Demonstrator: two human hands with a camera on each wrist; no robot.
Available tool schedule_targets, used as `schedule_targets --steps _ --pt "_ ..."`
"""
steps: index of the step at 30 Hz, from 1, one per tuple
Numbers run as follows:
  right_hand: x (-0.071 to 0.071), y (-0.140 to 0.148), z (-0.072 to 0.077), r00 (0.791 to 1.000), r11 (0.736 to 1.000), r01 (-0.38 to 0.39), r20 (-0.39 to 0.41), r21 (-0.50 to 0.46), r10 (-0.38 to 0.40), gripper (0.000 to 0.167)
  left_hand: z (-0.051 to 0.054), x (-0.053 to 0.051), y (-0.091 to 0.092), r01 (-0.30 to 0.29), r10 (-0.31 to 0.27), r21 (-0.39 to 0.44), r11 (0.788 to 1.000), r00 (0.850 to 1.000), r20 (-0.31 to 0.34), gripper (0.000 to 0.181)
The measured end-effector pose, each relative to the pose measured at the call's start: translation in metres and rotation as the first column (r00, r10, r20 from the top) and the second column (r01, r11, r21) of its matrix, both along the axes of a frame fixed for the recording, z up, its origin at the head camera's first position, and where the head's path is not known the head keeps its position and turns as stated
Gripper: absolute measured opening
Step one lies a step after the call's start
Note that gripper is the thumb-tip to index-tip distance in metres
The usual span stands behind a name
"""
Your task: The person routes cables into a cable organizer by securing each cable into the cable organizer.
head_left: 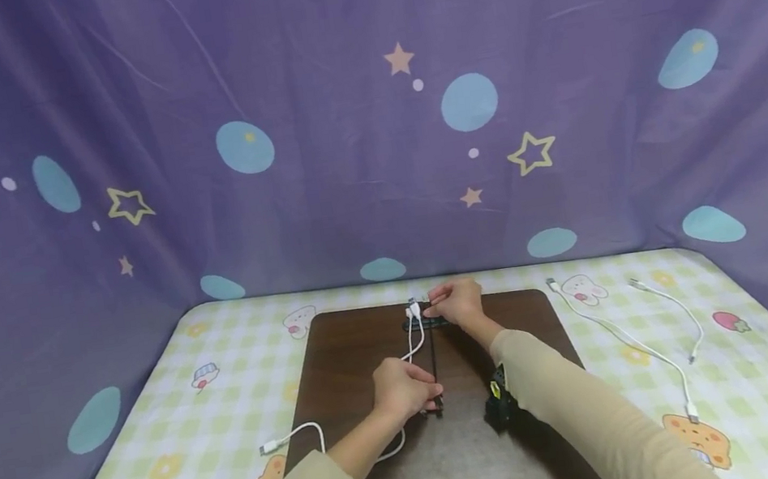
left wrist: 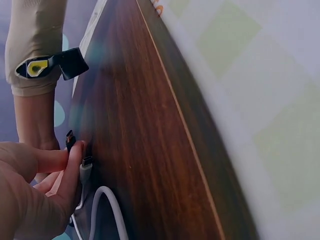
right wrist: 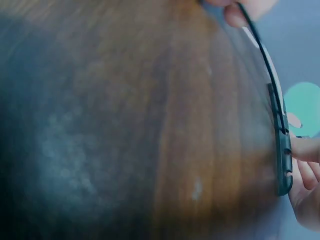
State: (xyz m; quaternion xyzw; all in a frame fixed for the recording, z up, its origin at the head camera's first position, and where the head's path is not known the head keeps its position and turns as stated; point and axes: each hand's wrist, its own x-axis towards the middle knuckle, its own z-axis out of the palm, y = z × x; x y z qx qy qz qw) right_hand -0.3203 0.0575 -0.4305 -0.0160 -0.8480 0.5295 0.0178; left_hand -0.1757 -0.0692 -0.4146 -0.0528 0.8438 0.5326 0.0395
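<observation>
A thin black cable (head_left: 434, 359) runs lengthwise over the dark wooden board. Near its front end my left hand (head_left: 399, 389) pinches it between thumb and fingers; the black plug (left wrist: 70, 137) pokes out past the fingertips. Beside those fingers is a white plug (left wrist: 86, 164). By the board's far edge lies a black slotted cable holder (right wrist: 284, 172), the black cable passing into one slot. Just behind the holder, my right hand (head_left: 459, 302) pinches the cable's far end, mostly hidden by the fingers. White cable ends (head_left: 414, 309) sit at the holder's left part.
The brown board (head_left: 525, 457) lies on a checked tablecloth (head_left: 219, 426). A white cable plug (head_left: 269, 446) rests left of the board. Two more white cables, a longer one (head_left: 626, 336) and a shorter one (head_left: 681, 304), lie to the right. A purple curtain (head_left: 363, 193) hangs behind.
</observation>
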Motion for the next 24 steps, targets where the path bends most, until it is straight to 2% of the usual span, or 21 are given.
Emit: schedule_targets --steps 3,8,11,19,24 --pt "0.001 -0.003 0.003 0.999 0.997 0.002 -0.039 0.075 0.001 0.024 0.001 0.0 0.0 0.005 -0.005 -0.023 1.0 1.0 -0.002 0.006" --pt "0.001 -0.004 0.007 0.999 0.98 0.017 -0.038 0.196 -0.01 0.024 0.002 -0.001 -0.001 0.029 -0.029 -0.021 0.999 1.0 0.0 0.006" --pt "0.002 -0.002 0.01 1.0 0.973 0.013 -0.029 0.229 -0.006 0.025 0.002 -0.001 -0.001 0.041 -0.041 -0.018 0.999 0.999 0.002 0.005" --pt "0.004 -0.001 0.013 1.0 0.968 -0.002 -0.019 0.249 0.007 0.029 0.009 -0.002 0.0 0.041 -0.042 -0.014 0.999 0.999 -0.005 0.005" --pt "0.007 0.0 0.015 1.0 0.979 -0.028 0.013 0.202 0.026 0.028 0.013 -0.002 -0.002 0.047 -0.047 -0.035 0.998 0.999 -0.004 0.005"
